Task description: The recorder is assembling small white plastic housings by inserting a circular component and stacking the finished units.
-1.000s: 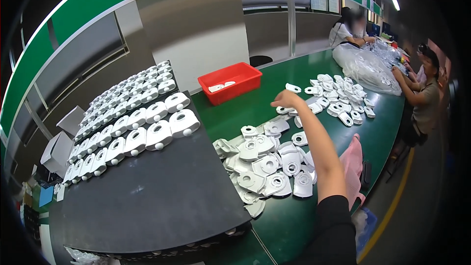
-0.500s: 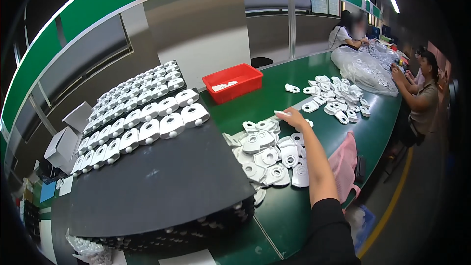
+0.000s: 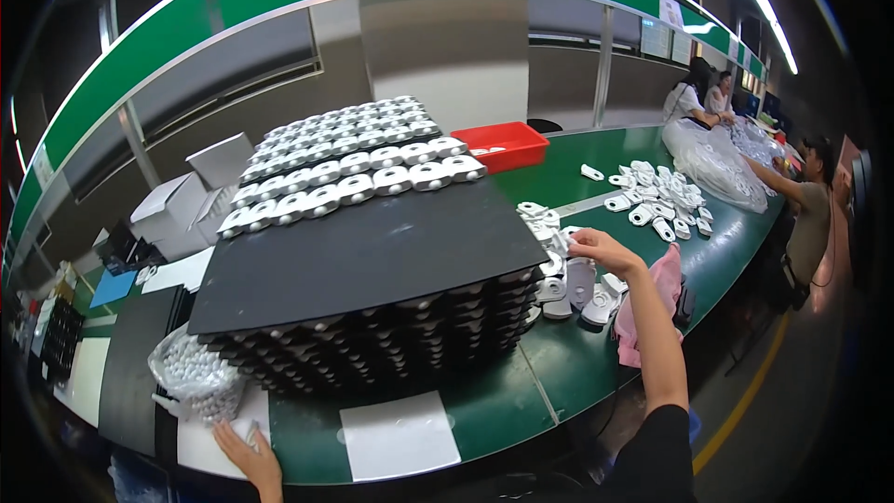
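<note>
right hand (image 3: 603, 250) curls at white parts (image 3: 581, 284), left hand (image 3: 248, 456) lies half-curled, both grips unclear (posted sheets (image 3: 655, 38) unreadable).

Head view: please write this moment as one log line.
left hand: near bag of white balls | right hand: at white parts pile

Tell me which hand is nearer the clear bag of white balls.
Left. The left hand is just below the bag in view; the right hand is across the black stack.

Head-worn fisheye, looking down across green table (image 3: 494, 414).
</note>
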A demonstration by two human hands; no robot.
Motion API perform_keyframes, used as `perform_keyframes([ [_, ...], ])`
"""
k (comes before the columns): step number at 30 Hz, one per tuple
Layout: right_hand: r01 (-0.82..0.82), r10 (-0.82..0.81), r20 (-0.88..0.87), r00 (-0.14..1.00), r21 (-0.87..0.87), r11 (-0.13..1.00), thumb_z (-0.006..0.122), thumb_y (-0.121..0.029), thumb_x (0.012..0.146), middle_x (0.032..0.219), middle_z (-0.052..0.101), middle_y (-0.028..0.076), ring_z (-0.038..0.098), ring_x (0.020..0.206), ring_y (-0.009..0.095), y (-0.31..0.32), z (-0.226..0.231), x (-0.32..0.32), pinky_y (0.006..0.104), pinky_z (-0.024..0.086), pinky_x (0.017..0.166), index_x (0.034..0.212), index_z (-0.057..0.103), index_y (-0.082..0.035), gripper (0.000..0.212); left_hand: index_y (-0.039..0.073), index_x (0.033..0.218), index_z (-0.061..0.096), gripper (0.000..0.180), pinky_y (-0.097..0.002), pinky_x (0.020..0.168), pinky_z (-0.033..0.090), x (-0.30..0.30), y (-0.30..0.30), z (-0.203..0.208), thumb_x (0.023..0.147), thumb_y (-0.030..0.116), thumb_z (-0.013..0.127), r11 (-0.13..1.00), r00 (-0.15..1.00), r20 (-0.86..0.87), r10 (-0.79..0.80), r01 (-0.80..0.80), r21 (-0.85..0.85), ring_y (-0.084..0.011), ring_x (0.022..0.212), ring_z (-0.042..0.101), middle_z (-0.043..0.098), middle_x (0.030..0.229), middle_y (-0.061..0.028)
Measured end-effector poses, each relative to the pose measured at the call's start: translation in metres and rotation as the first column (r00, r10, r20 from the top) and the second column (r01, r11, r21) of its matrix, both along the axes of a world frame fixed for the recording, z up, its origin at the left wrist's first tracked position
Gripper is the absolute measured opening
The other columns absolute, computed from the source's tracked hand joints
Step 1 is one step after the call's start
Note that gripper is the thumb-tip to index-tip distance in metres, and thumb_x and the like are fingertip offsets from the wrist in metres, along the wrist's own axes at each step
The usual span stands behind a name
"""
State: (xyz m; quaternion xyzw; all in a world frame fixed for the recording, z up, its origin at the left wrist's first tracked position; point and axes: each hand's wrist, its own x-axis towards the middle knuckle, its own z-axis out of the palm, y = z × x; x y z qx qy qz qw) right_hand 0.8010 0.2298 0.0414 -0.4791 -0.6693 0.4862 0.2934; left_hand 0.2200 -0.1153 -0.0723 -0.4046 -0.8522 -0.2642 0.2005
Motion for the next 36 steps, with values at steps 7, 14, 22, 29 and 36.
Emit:
perform_keyframes([
  [7, 0.602, -0.448, -0.497, 0.743, 0.204, 0.772, 0.062, -0.007, 0.077, 0.065, 0.052, 0.000, 0.049, 0.056, 0.007, -0.104, -0.081, -0.065, 0.0200, 0.040, 0.052, 0.077, 0.053, -0.004, 0.009, -0.002, 0.129, 0.029, 0.060, -0.0432, 0.104, 0.016, 0.006, -0.005, 0.011, 0.077, 0.013, 0.054, 0.992, 0.997, 0.049, -0.060, 0.054, 0.117, -0.0377, 0.127, 0.020, 0.026, 0.134, -0.0237],
  [14, 0.488, -0.500, -0.135, 0.855, 0.535, 0.690, 0.061, -0.004, 0.075, 0.070, 0.058, 0.008, 0.055, 0.060, 0.015, -0.158, -0.115, -0.115, 0.0263, 0.044, 0.057, 0.084, 0.056, -0.001, 0.010, -0.001, 0.129, 0.029, 0.060, -0.0425, 0.104, 0.017, 0.007, -0.005, 0.007, 0.076, 0.010, 0.054, 0.987, 0.994, 0.075, -0.080, 0.069, 0.144, -0.0366, 0.127, 0.019, 0.025, 0.136, -0.0206],
  [22, 0.644, -0.507, -0.409, 0.759, 0.584, 0.493, 0.056, -0.005, 0.080, 0.094, 0.057, 0.008, 0.055, 0.079, 0.017, -0.152, -0.042, -0.131, 0.0277, 0.045, 0.067, 0.099, 0.055, -0.001, 0.020, -0.001, 0.129, 0.032, 0.046, -0.0378, 0.104, 0.018, 0.003, 0.009, 0.047, 0.086, 0.011, 0.044, 0.859, 0.920, 0.118, -0.373, 0.294, 0.420, -0.0289, 0.127, 0.026, 0.032, 0.135, -0.0166],
  [29, 0.431, -0.219, -0.385, 0.896, 0.644, 0.632, 0.050, -0.023, 0.089, 0.131, 0.037, 0.011, 0.041, 0.112, 0.017, -0.124, 0.029, -0.146, 0.0273, 0.033, 0.093, 0.133, 0.026, -0.001, 0.056, 0.001, 0.132, 0.030, 0.049, -0.0348, 0.103, 0.020, -0.032, 0.090, 0.122, 0.094, 0.032, 0.025, 0.460, 0.619, 0.191, -0.762, 0.310, 0.832, -0.0228, 0.127, 0.028, 0.033, 0.136, -0.0118],
  [36, 0.434, -0.185, -0.446, 0.876, 0.558, 0.707, 0.044, -0.024, 0.092, 0.129, 0.040, 0.007, 0.044, 0.100, 0.012, -0.128, 0.030, -0.158, 0.0223, 0.033, 0.089, 0.132, 0.030, 0.000, 0.048, 0.001, 0.131, 0.033, 0.055, -0.0303, 0.103, 0.021, -0.036, 0.121, 0.142, 0.095, 0.041, 0.021, 0.441, 0.304, 0.338, -0.891, 0.401, 0.803, -0.0211, 0.122, 0.033, 0.036, 0.133, -0.0120],
])
